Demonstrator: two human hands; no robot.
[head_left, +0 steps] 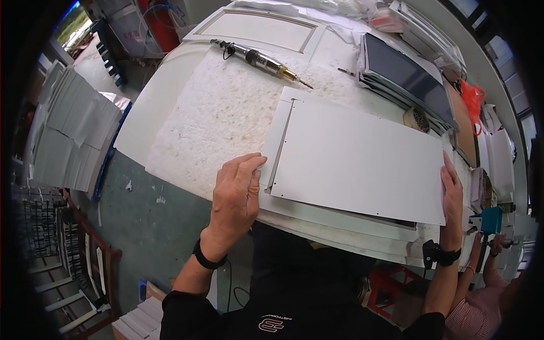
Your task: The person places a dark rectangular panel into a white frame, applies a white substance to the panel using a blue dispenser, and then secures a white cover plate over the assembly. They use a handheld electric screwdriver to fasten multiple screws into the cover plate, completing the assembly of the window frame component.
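Observation:
A thin white panel (357, 158) with small holes along its edges lies slightly askew over a white frame (273, 144) on the workbench. The frame's left side and part of its front edge show past the panel, with a dark gap between. My left hand (237, 184) is closed at the frame's left edge, fingers bent together and fingertips against it. At the panel's right edge, my right hand (450, 192) grips with its fingers extended along the side; its thumb is hidden. Beyond the panel an electric screwdriver (258, 59) rests with its bit pointing right.
White padding (198, 124) covers part of the bench. Another framed panel (258, 28) lies at the back. Stacked dark-topped panels (405, 73) and a round container (416, 120) stand to the right. White boards (73, 130) are piled at left. Another person (479, 306) is at lower right.

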